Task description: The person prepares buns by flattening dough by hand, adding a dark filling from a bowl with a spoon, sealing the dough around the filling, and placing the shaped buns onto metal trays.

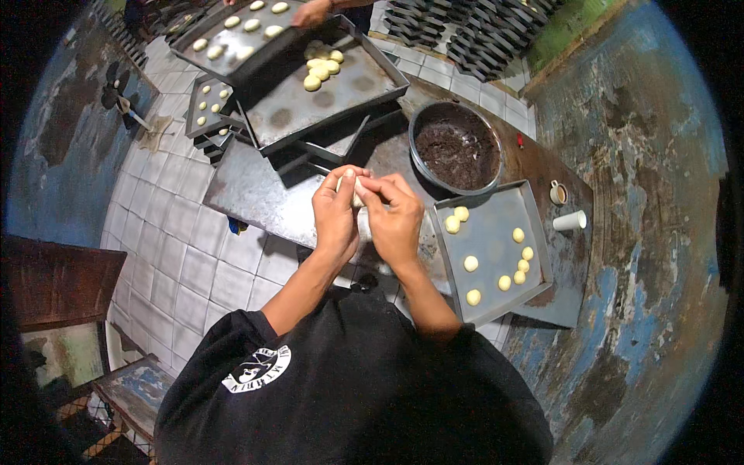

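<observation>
Above the near edge of the metal table, my left hand and my right hand meet, with fingers and thumbs pinched together on a small piece of pale dough. The fingers hide most of the dough. To the right of my right hand, a shallow metal tray holds several round dough balls. Behind it stands a round dark bowl with a dark brown crumbly filling. Beyond my hands, stacked trays carry a cluster of dough pieces on top.
At the far left, another person's hand is at a tray of dough balls. A lower tray also holds dough. On the table's right lie a white cup on its side, a small cup of brown contents and a red object.
</observation>
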The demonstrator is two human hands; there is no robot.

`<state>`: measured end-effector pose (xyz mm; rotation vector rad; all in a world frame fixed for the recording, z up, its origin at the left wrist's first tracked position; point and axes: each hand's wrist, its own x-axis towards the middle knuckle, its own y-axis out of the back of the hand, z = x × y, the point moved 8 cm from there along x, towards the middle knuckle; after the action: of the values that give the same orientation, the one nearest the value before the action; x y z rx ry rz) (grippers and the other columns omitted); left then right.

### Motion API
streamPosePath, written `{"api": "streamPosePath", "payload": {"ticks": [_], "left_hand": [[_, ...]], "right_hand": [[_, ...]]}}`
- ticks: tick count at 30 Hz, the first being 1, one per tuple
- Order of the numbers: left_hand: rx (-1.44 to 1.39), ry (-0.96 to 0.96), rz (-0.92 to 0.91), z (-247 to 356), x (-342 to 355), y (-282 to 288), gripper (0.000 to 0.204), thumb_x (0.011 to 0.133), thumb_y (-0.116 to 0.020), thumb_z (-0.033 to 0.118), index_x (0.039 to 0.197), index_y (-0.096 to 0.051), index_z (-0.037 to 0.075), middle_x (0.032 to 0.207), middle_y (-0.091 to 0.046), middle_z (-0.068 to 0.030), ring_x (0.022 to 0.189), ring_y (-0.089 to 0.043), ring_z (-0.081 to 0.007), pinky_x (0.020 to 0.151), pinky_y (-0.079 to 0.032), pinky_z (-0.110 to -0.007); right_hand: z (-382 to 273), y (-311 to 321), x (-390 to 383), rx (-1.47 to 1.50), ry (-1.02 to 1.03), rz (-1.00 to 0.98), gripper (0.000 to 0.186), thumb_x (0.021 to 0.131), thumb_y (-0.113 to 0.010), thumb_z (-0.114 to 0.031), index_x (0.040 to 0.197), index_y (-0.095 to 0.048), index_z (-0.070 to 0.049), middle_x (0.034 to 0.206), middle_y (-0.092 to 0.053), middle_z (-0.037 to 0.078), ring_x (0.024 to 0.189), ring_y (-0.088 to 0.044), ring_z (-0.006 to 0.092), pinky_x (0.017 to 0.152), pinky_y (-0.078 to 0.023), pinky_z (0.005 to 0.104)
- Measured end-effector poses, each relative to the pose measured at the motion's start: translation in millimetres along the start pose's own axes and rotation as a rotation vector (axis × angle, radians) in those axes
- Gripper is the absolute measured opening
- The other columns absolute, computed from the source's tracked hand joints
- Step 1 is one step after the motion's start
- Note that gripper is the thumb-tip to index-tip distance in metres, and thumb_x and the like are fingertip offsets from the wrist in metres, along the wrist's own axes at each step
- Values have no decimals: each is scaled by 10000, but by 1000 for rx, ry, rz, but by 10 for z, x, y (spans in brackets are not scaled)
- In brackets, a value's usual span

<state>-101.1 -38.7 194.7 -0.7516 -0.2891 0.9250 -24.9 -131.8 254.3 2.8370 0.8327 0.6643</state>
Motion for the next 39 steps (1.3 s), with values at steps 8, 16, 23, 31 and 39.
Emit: {"api": "streamPosePath", "payload": {"ticks": [8,16,23,31,39], "left_hand": [[128,140,120,229,417,599,280,1078,-539,220,983,-661,-14,1009,-678,-82,888,-634,-132,820,-527,-289],[833,-255,-358,1329,1096,958,586,1095,-351,425,1065,-753,0,1483,-552,-168,1450,-394,-357,1212,-196,-482],[493,-220,192,1819,1484,2458,302,1022,-514,221,1154,-707,30,1252,-666,-75,1136,-582,-168,1003,-422,-319],[386,-330,602,2483,1399,3904,262,1021,-585,235,1119,-692,17,1179,-684,-69,1146,-598,-156,972,-433,-305],[292,-429,635,2753,1628,4035,191,1012,-602,180,1083,-695,29,1105,-694,-56,1072,-614,-121,931,-458,-303]], "right_hand": [[248,-794,240,-14,-49,-350,318,825,-777,-38,1131,-720,25,994,-701,123,852,-687,182,757,-551,303],[452,-2200,540,287,-663,-832,371,875,-792,-55,1211,-653,19,1114,-691,34,965,-633,112,852,-532,279],[740,-3059,1591,-422,-40,-837,400,890,-794,-190,1228,-681,-8,1121,-747,149,1107,-688,245,964,-527,386],[1407,-3790,2104,-644,167,-882,517,1039,-505,-402,1379,-586,-21,1517,-466,242,1457,-364,422,1209,-229,587],[1795,-4409,1882,-838,391,-911,719,1037,-378,-568,1618,-263,-159,1691,-188,144,1566,-89,387,1235,-62,616]]}}
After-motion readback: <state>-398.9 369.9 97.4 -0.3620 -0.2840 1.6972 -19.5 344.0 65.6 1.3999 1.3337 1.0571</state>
